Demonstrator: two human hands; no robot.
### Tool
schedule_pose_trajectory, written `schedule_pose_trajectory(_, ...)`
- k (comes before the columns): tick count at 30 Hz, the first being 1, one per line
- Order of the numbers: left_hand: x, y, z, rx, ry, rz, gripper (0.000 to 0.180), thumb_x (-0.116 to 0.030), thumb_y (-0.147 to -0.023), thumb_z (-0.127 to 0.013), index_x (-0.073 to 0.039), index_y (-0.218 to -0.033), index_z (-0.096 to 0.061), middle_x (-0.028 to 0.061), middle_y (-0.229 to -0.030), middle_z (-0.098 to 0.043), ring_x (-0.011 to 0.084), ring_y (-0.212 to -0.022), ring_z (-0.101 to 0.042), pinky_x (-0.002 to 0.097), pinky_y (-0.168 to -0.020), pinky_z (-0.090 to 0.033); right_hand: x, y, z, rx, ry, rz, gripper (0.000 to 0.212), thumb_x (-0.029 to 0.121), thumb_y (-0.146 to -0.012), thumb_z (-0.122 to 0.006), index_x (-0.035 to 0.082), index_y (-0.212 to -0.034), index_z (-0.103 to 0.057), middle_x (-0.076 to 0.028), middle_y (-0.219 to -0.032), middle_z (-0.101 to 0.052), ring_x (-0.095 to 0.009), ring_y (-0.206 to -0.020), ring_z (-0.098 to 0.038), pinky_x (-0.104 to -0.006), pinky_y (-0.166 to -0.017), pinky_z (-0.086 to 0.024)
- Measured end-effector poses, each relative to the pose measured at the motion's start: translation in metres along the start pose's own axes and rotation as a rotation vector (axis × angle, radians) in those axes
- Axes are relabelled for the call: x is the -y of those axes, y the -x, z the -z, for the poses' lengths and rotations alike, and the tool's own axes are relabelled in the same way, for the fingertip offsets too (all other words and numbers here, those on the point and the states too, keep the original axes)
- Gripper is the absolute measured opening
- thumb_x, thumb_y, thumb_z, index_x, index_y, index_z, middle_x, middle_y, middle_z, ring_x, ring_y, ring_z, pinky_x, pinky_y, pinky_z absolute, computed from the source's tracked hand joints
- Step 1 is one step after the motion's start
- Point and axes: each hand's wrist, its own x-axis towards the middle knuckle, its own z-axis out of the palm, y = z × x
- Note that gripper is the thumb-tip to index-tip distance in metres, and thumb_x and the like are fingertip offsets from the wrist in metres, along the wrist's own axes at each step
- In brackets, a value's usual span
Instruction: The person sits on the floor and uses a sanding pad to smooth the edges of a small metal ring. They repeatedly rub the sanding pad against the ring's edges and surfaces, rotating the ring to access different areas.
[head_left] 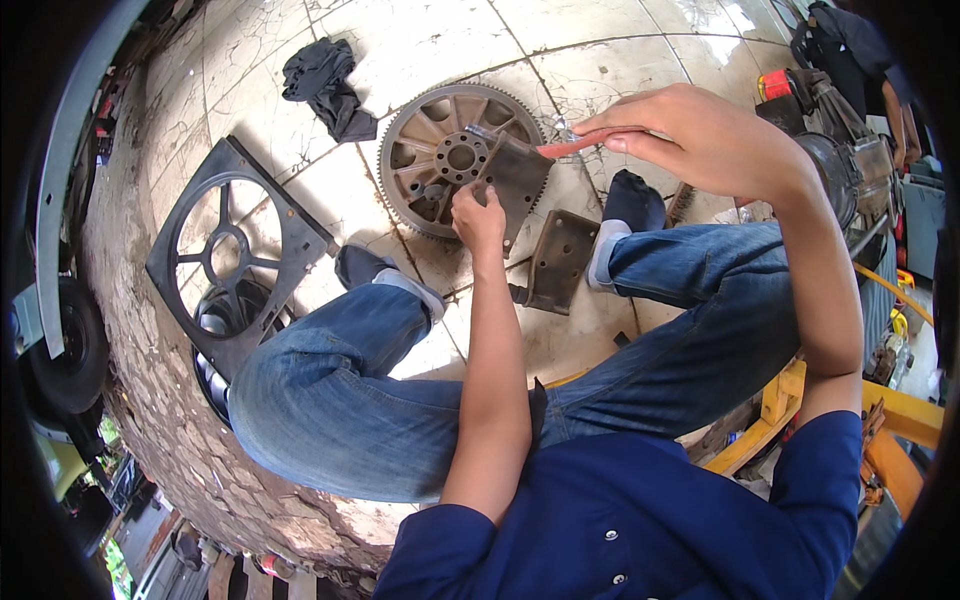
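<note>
Sitting between the left hand [479, 216] gripping it and right hand [692, 138] clasping a red tool [575, 145] is a metal plate [519, 182]

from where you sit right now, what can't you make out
All in the head view:
- part of the toothed wheel: hidden by the metal plate and left hand
- the gripped end of the red handle: hidden by the right hand
- another person, upper right: cut off by the edge

gear wheel [440, 150] partly covered, shirt [640, 510] cut off
</note>
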Motion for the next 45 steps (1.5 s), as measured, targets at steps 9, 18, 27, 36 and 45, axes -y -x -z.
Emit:
schedule_pose_trajectory(9,0.022,-0.056,0.031,-0.237,-0.226,0.054,0.034,-0.009,-0.087,-0.055,-0.005,-0.121,-0.057,0.0183,-0.122,-0.056,0.0346,-0.111,-0.056,0.0449,-0.093,-0.046,0.006,-0.006,-0.001,0.069,-0.05,0.051,0.027,0.019,-0.097,-0.053,0.007,-0.115,-0.069,-0.018,-0.106,-0.069,-0.035,-0.097,-0.065,-0.0399,-0.086,-0.049)
schedule_pose_trajectory(18,0.055,-0.087,0.055,0.024,-0.582,-0.186,0.039,-0.017,-0.082,-0.068,-0.017,-0.121,-0.064,0.0142,-0.122,-0.055,0.0317,-0.112,-0.057,0.0459,-0.091,-0.048,0.005,-0.004,0.006,0.145,-0.08,0.05,0.029,0.013,-0.096,-0.052,0.0,-0.118,-0.064,-0.018,-0.113,-0.067,-0.035,-0.103,-0.063,-0.0399,-0.09,-0.049)
schedule_pose_trajectory(27,-0.054,-0.1,0.048,-0.05,0.738,0.031,0.051,-0.019,-0.085,-0.075,0.006,-0.125,-0.053,0.0143,-0.114,-0.064,0.0208,-0.088,-0.065,0.0319,-0.079,-0.052,-0.004,-0.005,0.005,-0.205,0.002,0.043,0.031,0.016,-0.099,-0.05,0.004,-0.125,-0.061,-0.018,-0.112,-0.068,-0.03,-0.104,-0.065,-0.0369,-0.092,-0.049)
schedule_pose_trajectory(36,-0.258,0.043,0.092,0.44,1.42,-0.084,0.039,-0.003,-0.094,-0.06,0.006,-0.13,-0.047,0.0142,-0.114,-0.058,0.0198,-0.103,-0.06,0.0348,-0.098,-0.051,0.022,-0.006,0.029,-0.866,0.067,0.083,0.029,0.016,-0.099,-0.049,0.011,-0.122,-0.065,-0.012,-0.118,-0.067,-0.03,-0.11,-0.062,-0.0385,-0.096,-0.047)
schedule_pose_trajectory(45,-0.239,0.066,0.092,0.602,1.746,0.017,0.03,-0.008,-0.101,-0.051,0.003,-0.128,-0.048,0.01,-0.119,-0.06,0.0138,-0.105,-0.061,0.0279,-0.092,-0.053,0.033,0.0,0.005,-0.659,0.377,0.16,0.032,0.018,-0.094,-0.055,0.007,-0.123,-0.062,-0.009,-0.125,-0.064,-0.023,-0.119,-0.059,-0.038,-0.103,-0.044)
